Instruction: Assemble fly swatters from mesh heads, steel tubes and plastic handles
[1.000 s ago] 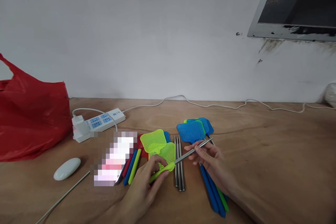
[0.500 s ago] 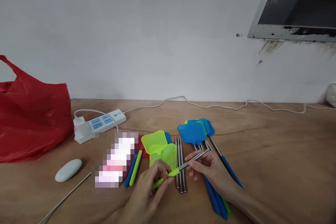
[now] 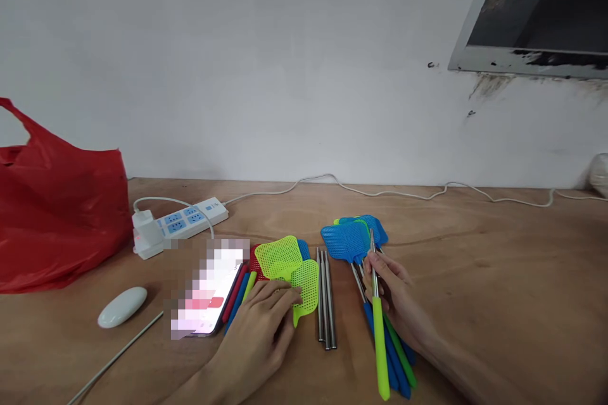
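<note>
No brand, label or readable writing is visible on any item; the screen of the phone (image 3: 209, 294) is blurred.

Left hand (image 3: 266, 323): rests palm down on the bench (image 3: 498, 278), fingers pressing on a yellow-green swatter head (image 3: 304, 285). It encloses nothing; the fingers lie flat.

Right hand (image 3: 394, 294): the grip is closed on the metal shaft of a rod (image 3: 376, 310) with a yellow-green handle. The shaft points away from the person, the handle toward them. The rod lies over the pile of assembled swatters (image 3: 354, 240) to the right.

Counts:
- Loose swatter heads beside the left hand: two yellow-green clearly visible, plus parts of one blue and one red beneath them.
- Bare metal rods (image 3: 325, 297) between the hands: three, lying parallel.
- Loose handles left of the heads: red, blue and yellow-green; exact number cannot be told.
- Assembled swatters: several blue heads and one green; exact number cannot be told.
- One power strip (image 3: 178, 223), one red plastic bag (image 3: 57, 215), one white oval object (image 3: 122, 307).
</note>
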`<action>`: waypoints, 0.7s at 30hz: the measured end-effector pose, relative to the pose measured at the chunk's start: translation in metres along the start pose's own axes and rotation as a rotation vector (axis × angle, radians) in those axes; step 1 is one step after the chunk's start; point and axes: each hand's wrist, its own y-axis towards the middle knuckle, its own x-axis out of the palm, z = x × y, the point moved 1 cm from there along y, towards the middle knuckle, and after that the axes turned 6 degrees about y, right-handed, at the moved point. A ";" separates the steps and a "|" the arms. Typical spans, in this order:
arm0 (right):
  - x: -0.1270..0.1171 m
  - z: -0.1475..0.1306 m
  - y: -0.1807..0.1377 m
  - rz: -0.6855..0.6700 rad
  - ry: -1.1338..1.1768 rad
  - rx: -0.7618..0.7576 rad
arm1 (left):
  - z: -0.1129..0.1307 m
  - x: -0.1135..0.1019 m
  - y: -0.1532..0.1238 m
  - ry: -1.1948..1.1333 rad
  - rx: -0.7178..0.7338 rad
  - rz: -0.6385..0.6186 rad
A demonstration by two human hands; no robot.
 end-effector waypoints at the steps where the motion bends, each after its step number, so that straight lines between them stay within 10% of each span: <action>1: 0.000 0.000 0.000 -0.001 -0.004 0.007 | 0.001 0.000 0.000 -0.008 0.019 -0.006; 21: -0.002 0.005 0.002 -0.006 -0.055 0.061 | -0.002 -0.001 -0.003 -0.039 0.057 -0.172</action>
